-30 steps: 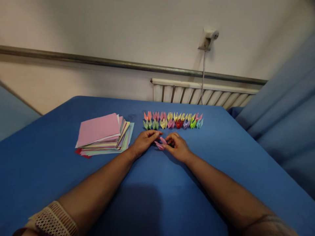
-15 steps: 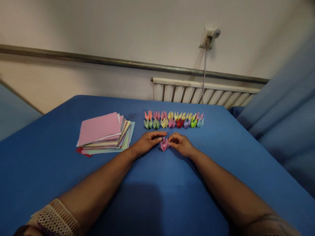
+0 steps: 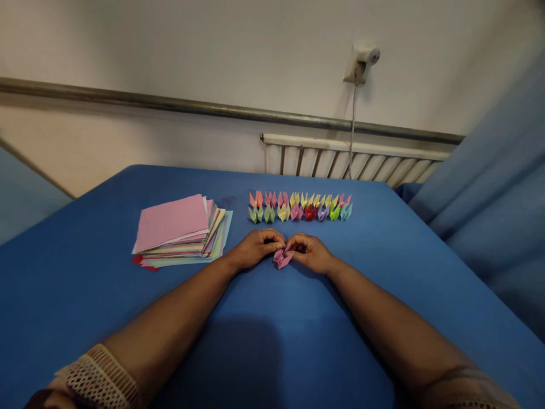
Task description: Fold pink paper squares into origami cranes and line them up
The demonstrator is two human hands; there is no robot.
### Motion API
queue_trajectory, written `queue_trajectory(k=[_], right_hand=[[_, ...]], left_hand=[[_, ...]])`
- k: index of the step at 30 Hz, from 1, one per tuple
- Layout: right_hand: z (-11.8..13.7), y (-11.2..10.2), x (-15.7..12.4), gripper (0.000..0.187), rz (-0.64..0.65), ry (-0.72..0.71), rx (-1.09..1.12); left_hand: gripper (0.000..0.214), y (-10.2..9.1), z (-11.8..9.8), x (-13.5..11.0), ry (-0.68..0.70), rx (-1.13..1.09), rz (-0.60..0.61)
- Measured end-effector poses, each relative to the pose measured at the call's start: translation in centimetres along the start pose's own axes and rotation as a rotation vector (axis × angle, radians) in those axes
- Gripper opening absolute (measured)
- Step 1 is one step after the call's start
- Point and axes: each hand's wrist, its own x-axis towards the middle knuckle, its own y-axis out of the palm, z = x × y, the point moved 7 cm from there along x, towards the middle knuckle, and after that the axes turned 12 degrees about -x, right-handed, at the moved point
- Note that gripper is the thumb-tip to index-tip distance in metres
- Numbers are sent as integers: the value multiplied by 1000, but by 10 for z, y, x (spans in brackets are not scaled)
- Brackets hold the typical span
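Note:
A pink origami crane [image 3: 281, 259] is held between my two hands, tilted, just above or on the blue surface. My left hand [image 3: 259, 249] pinches it from the left with thumb and fingertips. From the right, my right hand [image 3: 310, 252] grips its upper part, fingers curled. Parts of the crane are covered by my fingertips. Beyond my hands, several folded paper cranes in mixed colours stand in two rows, among them a red crane [image 3: 310, 213] and a light blue crane [image 3: 346, 212] at the right end.
A stack of coloured paper sheets [image 3: 174, 222] lies to the left on the blue table covering [image 3: 272, 352]. Behind stand a wall with a metal rail [image 3: 213, 109], a radiator [image 3: 357, 146] and a plugged socket [image 3: 358, 65]. A blue curtain [image 3: 489, 199] hangs at the right.
The pink crane has gone from upright to tilted, slightly nearer to me. The fingers of my left hand have closed onto it, and both hands' fingertips have come together.

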Motion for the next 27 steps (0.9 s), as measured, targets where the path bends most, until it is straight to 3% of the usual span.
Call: queue_trajectory(k=[5,13,22,27], right_hand=[[-2,1,0,7,2,13,8],[0,4,-2,6,-35,30,68],[-1,4,-2,12,-46,34,169],[-2,5,-1,13,-24,25,192]], left_hand=[[19,-5,1,0,21,-44,-53],[27,-2,6,-2,19,12,11],[34,-10,14,-1,-25,-155,35],[21,-9,15,0,14,-131,111]])
